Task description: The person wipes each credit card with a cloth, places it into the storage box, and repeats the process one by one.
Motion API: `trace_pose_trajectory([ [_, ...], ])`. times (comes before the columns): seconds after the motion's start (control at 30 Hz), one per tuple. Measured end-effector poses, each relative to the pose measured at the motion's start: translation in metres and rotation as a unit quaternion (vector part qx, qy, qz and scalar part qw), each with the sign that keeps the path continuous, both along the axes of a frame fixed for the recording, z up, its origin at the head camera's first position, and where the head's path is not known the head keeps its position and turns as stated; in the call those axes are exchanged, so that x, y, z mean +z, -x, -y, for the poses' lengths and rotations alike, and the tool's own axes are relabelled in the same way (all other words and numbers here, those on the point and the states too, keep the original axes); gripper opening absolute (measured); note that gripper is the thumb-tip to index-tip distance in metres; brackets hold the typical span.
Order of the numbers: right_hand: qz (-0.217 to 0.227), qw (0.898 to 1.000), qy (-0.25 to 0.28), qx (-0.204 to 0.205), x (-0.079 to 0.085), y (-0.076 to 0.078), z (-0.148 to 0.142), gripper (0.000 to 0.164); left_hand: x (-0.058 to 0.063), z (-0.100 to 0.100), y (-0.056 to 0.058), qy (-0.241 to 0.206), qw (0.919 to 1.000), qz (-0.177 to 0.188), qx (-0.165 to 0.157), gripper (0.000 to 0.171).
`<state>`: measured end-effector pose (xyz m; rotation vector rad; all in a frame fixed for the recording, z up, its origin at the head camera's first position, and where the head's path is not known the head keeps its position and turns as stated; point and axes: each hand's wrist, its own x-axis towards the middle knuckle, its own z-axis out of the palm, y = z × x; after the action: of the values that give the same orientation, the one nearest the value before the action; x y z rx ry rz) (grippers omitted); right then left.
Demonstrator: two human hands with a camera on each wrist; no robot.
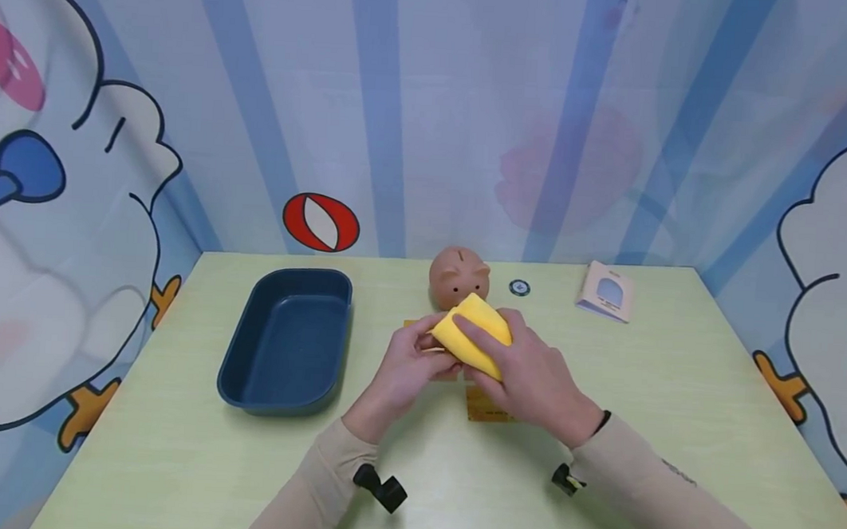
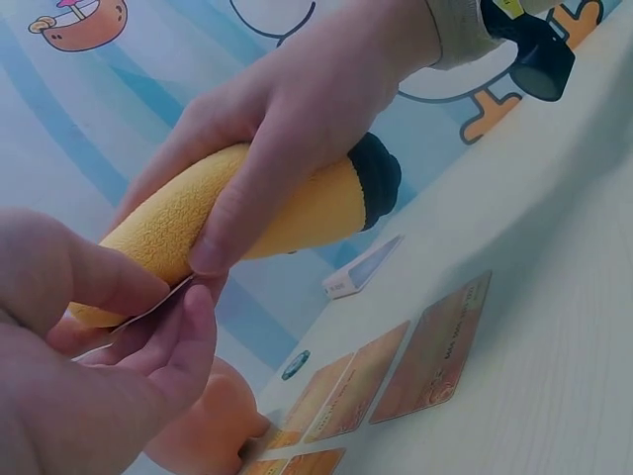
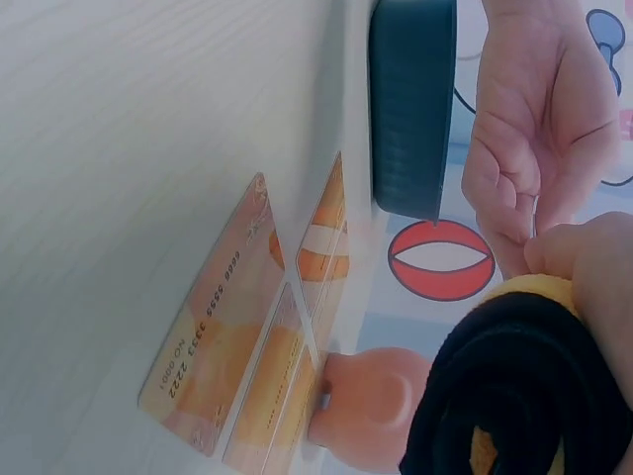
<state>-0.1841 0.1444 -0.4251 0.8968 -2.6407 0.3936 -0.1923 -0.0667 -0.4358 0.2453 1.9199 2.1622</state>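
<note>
My right hand grips a rolled yellow cloth above the middle of the table, its dark end showing in the right wrist view. Close beside it, my left hand pinches a thin card between thumb and fingers. Only the card's edge shows, and the cloth lies against it. Several orange-gold cards lie flat on the table beneath the hands; the head view shows one card near the right wrist, the others mostly covered.
Behind the hands stands a pink piggy bank, with a round chip to its right. A small pale booklet stands farther right. On the left sits a dark blue tray. A printed curtain hangs along the table's back edge.
</note>
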Motion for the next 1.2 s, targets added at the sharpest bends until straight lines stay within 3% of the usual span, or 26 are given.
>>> trace_pose_trajectory([
  [0.47, 0.011, 1.0, -0.009, -0.007, 0.002, 0.002, -0.012, 0.074, 0.002, 0.007, 0.001, 0.001, 0.9997, 0.001, 0.025, 0.062],
  [1.2, 0.049, 0.997, -0.014, -0.056, 0.004, 0.004, -0.024, 0.073, 0.009, 0.015, 0.0, -0.009, 0.9993, 0.017, 0.034, 0.062],
])
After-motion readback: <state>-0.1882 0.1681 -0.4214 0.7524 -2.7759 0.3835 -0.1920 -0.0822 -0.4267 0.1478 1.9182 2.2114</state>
